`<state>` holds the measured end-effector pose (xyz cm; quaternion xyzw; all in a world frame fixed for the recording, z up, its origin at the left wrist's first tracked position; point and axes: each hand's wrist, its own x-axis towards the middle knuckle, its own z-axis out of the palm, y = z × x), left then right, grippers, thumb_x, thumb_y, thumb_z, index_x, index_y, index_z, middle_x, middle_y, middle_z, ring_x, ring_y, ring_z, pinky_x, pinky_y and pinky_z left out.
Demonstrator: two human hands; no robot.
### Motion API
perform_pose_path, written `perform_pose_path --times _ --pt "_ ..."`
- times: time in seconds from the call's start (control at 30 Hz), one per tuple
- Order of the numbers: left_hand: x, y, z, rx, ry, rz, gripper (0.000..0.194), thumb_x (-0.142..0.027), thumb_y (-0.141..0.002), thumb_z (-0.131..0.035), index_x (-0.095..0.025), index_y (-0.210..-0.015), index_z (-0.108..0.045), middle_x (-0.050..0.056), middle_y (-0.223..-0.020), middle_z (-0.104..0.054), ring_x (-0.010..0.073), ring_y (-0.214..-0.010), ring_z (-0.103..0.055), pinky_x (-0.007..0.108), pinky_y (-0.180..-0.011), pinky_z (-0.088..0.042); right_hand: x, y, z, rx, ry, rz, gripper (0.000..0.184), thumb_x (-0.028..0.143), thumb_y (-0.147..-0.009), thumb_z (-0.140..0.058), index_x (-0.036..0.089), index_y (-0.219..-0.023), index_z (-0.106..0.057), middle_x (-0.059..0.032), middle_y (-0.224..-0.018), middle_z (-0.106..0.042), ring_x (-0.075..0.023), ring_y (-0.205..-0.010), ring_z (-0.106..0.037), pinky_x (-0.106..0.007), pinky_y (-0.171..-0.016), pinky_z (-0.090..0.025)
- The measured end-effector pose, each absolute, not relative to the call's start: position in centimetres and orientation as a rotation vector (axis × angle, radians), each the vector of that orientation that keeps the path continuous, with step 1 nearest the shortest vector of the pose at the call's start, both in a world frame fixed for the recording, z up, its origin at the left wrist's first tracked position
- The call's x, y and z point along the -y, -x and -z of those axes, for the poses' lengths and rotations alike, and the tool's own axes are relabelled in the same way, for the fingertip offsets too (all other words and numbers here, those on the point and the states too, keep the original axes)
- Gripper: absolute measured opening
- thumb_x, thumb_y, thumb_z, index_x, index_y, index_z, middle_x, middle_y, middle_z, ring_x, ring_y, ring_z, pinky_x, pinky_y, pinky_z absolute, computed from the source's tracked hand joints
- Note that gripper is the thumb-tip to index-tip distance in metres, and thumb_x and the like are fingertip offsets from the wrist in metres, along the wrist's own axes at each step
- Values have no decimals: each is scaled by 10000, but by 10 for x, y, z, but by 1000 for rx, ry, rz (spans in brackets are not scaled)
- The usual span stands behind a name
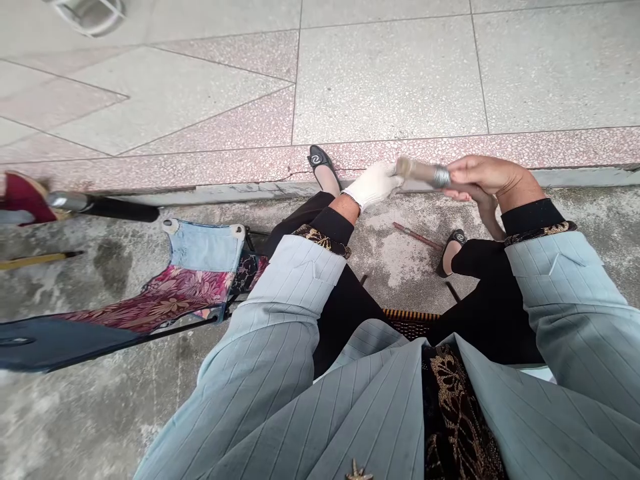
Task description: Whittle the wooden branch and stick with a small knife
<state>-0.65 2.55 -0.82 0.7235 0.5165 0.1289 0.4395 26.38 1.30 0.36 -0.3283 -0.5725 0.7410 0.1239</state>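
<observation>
Fingers of left hand (376,185) and right hand (483,179) hold a blurred tool (420,172); black shoes (321,159) bear emblems.

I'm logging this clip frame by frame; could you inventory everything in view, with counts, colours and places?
Blurred rod-like object: one, brownish with a silvery section, between the hands
Thin stick: one, reddish brown, ground between the feet
Folding chair: one, denim blue and floral magenta, left
Black-handled object: one, metallic end, far left
Yellow rod: one, dark tip, far left
Maroon item: one, left edge, unclear
Round frame: one, white, top left
Paving: grey and pink, top
Concrete: grey, below paving
Woven seat: one, black and yellow, beneath the person
Shoes: two, black
Left hand: one, white glove
Right hand: one, bare
</observation>
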Motion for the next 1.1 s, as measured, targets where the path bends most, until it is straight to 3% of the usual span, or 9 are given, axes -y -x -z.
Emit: perform_pose_path --times 0.17,0.47,0.7,0.9,1.1 --pt "-25 7 12 -1240 -1861 -329 161 -133 -854 -558 -159 -776 -697 -5 -595 -583 142 -598 -540 274 -654 -396 -8 -241 1 2084 1013 -2364 572 716 -881 -769 174 -772 -623 14 -654 -545 -95 -547 -445 -242 -530 -376" --pt "-21 8 10 -1142 -1758 -357 135 -139 -862 -574 -150 -828 -705 -18 -601 -587 101 -542 -515 247 -615 -389 -24 -243 31 2172 1620 -1853 572 715 -910 -730 203 -714 -570 -36 -627 -552 -130 -531 -462 -304 -517 -374" --pt "-8 4 12 -969 -1624 -209 121 -193 -941 -625 -159 -833 -667 -28 -603 -573 79 -498 -497 216 -540 -380 -29 -256 30 1835 1398 -1744 534 710 -933 -718 217 -790 -571 -15 -606 -513 -124 -497 -432 -295 -459 -331" --pt "-7 -1 11 -962 -1558 -231 145 -198 -966 -620 -162 -830 -654 -19 -595 -563 88 -515 -489 227 -573 -421 -17 -263 -3 1610 987 -2004 578 706 -849 -814 165 -976 -657 -11 -733 -586 -105 -566 -485 -253 -506 -395" --pt "-14 1 5 -1039 -1856 -199 134 -155 -842 -619 -147 -860 -752 -17 -657 -631 108 -600 -543 235 -636 -407 -13 -254 -2 2041 1092 -2356 584 735 -846 -791 175 -788 -639 15 -670 -559 -95 -557 -474 -244 -548 -398"
